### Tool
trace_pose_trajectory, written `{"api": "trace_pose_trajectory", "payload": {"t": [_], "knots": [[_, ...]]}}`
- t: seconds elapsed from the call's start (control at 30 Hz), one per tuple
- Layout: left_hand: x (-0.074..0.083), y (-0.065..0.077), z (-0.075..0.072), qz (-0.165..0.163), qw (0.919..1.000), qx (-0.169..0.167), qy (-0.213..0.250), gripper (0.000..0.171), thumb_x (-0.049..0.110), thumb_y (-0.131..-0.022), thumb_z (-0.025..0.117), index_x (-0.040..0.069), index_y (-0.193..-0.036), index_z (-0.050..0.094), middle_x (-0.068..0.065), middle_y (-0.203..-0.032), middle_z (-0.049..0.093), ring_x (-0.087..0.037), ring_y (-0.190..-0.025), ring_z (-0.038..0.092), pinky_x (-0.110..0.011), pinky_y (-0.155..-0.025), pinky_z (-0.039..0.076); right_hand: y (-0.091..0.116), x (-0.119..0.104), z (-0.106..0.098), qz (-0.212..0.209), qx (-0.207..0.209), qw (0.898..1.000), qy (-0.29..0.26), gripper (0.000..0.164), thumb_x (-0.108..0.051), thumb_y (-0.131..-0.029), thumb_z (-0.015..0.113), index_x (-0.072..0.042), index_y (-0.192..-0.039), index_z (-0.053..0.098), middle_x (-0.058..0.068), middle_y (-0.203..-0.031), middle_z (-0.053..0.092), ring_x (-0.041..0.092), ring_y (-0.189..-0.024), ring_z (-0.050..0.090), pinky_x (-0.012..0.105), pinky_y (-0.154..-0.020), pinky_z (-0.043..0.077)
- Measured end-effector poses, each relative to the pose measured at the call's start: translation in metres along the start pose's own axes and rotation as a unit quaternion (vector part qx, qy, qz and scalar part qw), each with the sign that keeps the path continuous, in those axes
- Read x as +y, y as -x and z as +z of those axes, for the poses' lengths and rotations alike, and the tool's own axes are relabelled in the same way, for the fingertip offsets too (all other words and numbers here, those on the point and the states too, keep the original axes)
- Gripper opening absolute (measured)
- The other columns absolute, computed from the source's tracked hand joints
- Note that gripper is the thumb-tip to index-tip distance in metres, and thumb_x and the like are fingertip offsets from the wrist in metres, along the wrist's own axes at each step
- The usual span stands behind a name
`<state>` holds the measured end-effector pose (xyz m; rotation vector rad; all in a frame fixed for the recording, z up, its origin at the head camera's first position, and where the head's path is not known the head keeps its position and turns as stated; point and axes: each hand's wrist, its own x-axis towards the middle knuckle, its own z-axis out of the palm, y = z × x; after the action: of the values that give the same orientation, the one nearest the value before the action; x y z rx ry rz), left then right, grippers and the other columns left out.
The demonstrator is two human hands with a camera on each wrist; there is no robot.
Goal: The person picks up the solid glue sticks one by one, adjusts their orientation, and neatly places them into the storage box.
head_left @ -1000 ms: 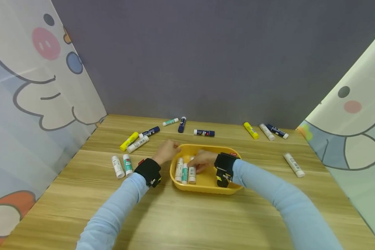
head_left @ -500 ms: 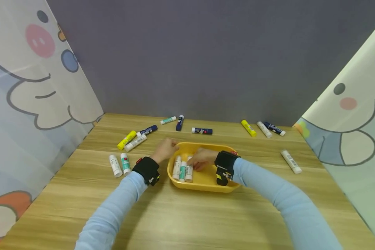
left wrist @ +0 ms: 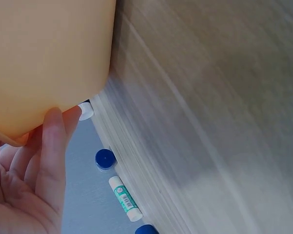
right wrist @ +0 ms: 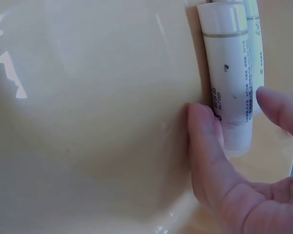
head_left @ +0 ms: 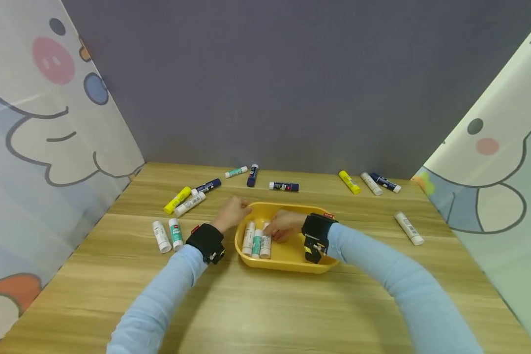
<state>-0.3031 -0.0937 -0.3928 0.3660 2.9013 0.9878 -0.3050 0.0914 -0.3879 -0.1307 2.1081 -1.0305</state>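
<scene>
A yellow plastic basket sits mid-table with a short row of glue sticks at its left end. My left hand grips the basket's upper left rim; in the left wrist view, fingers bend over the orange-looking wall. Inside the basket, my right hand has thumb and fingers on either side of a white glue stick. That stick lies beside a green-and-white glue stick, with another white glue stick against the left wall. Part of the held stick is hidden by the fingers in the head view.
Left of the basket lie white, green, yellow and navy glue sticks. Several more line the back, including a navy one. To the right are a yellow stick, a white one and others. A grey panel closes the back.
The scene has shifted slightly left as the head view turned. Both hands keep their places on the basket rim and the white glue stick, with little other visible movement.
</scene>
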Motion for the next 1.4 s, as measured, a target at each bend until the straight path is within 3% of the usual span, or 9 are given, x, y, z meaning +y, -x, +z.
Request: {"api": "trace_pose_trajectory", "payload": {"t": [0.2, 0.3, 0.47, 0.6, 0.83, 1.03, 1.13, 1.23, 1.4], "knots": [[0.001, 0.001, -0.001, -0.006, 0.9999, -0.007, 0.006, 0.030, 0.013, -0.091, 0.052, -0.002, -0.116, 0.061, -0.019, -0.117, 0.061, -0.028, -0.101, 0.059, -0.040, -0.087, 0.047, 0.006, -0.005, -0.001, -0.006, 0.003, 0.999, 0.036, 0.017, -0.019, -0.083, 0.066, -0.006, -0.086, 0.056, 0.005, -0.081, 0.054, 0.014, -0.064, 0.053, 0.026, -0.066, 0.052], [0.001, 0.001, -0.002, -0.010, 0.9999, -0.006, 0.012, 0.029, 0.013, -0.091, 0.052, -0.002, -0.114, 0.062, -0.019, -0.115, 0.062, -0.026, -0.095, 0.060, -0.039, -0.084, 0.048, 0.009, -0.006, -0.002, -0.011, 0.014, 0.999, 0.044, 0.023, -0.018, -0.082, 0.066, -0.002, -0.094, 0.054, 0.007, -0.086, 0.054, 0.016, -0.067, 0.055, 0.029, -0.069, 0.053], [0.001, 0.003, -0.002, -0.008, 0.9999, -0.001, 0.008, 0.030, 0.014, -0.091, 0.052, -0.001, -0.115, 0.062, -0.018, -0.116, 0.062, -0.026, -0.098, 0.060, -0.039, -0.084, 0.048, 0.012, -0.004, -0.005, -0.010, 0.022, 0.998, 0.049, 0.048, -0.021, -0.080, 0.068, 0.002, -0.117, 0.048, 0.011, -0.100, 0.052, 0.019, -0.080, 0.054, 0.034, -0.077, 0.052], [0.001, 0.004, -0.001, -0.010, 0.9999, 0.005, 0.006, 0.028, 0.014, -0.091, 0.053, 0.000, -0.113, 0.064, -0.017, -0.112, 0.064, -0.023, -0.085, 0.059, -0.036, -0.078, 0.048, 0.019, -0.004, -0.010, -0.020, 0.023, 0.996, 0.088, 0.061, -0.027, -0.081, 0.067, 0.000, -0.130, 0.040, 0.012, -0.114, 0.051, 0.022, -0.096, 0.056, 0.037, -0.083, 0.050], [0.002, 0.000, 0.001, -0.003, 0.9999, 0.009, 0.003, 0.028, 0.014, -0.092, 0.052, 0.001, -0.113, 0.064, -0.016, -0.115, 0.063, -0.024, -0.094, 0.059, -0.039, -0.086, 0.047, 0.043, -0.007, -0.027, -0.061, 0.002, 0.987, 0.149, 0.061, -0.034, -0.085, 0.062, -0.004, -0.134, 0.039, 0.014, -0.128, 0.049, 0.027, -0.114, 0.050, 0.041, -0.092, 0.046], [0.002, 0.002, -0.001, 0.003, 0.9999, 0.009, 0.005, 0.028, 0.013, -0.092, 0.051, 0.000, -0.114, 0.063, -0.018, -0.116, 0.062, -0.026, -0.098, 0.060, -0.040, -0.086, 0.047, 0.070, -0.004, -0.050, -0.093, -0.006, 0.990, 0.110, 0.067, -0.035, -0.088, 0.058, -0.002, -0.139, 0.031, 0.017, -0.139, 0.039, 0.033, -0.124, 0.041, 0.047, -0.100, 0.037], [0.001, 0.003, 0.000, 0.005, 0.9999, 0.010, 0.007, 0.029, 0.013, -0.092, 0.051, -0.001, -0.114, 0.063, -0.018, -0.116, 0.062, -0.026, -0.097, 0.059, -0.040, -0.086, 0.047, 0.084, 0.000, -0.066, -0.105, 0.021, 0.991, 0.081, 0.065, -0.035, -0.089, 0.058, -0.004, -0.139, 0.031, 0.018, -0.139, 0.039, 0.034, -0.125, 0.040, 0.048, -0.101, 0.036], [0.000, 0.003, -0.001, 0.003, 0.9999, 0.010, 0.004, 0.029, 0.013, -0.092, 0.051, -0.002, -0.114, 0.063, -0.019, -0.116, 0.062, -0.026, -0.099, 0.059, -0.041, -0.087, 0.046, 0.094, 0.007, -0.082, -0.122, 0.079, 0.987, 0.068, 0.061, -0.030, -0.088, 0.059, -0.002, -0.137, 0.035, 0.021, -0.134, 0.045, 0.034, -0.122, 0.044, 0.046, -0.099, 0.039], [0.000, 0.006, -0.001, 0.003, 1.0000, 0.005, -0.004, 0.029, 0.013, -0.092, 0.051, -0.002, -0.114, 0.062, -0.019, -0.118, 0.060, -0.030, -0.105, 0.058, -0.043, -0.090, 0.045, 0.108, 0.030, -0.109, -0.127, 0.170, 0.971, 0.108, 0.061, -0.027, -0.085, 0.064, 0.000, -0.135, 0.040, 0.022, -0.125, 0.051, 0.032, -0.113, 0.051, 0.041, -0.092, 0.046]]}}
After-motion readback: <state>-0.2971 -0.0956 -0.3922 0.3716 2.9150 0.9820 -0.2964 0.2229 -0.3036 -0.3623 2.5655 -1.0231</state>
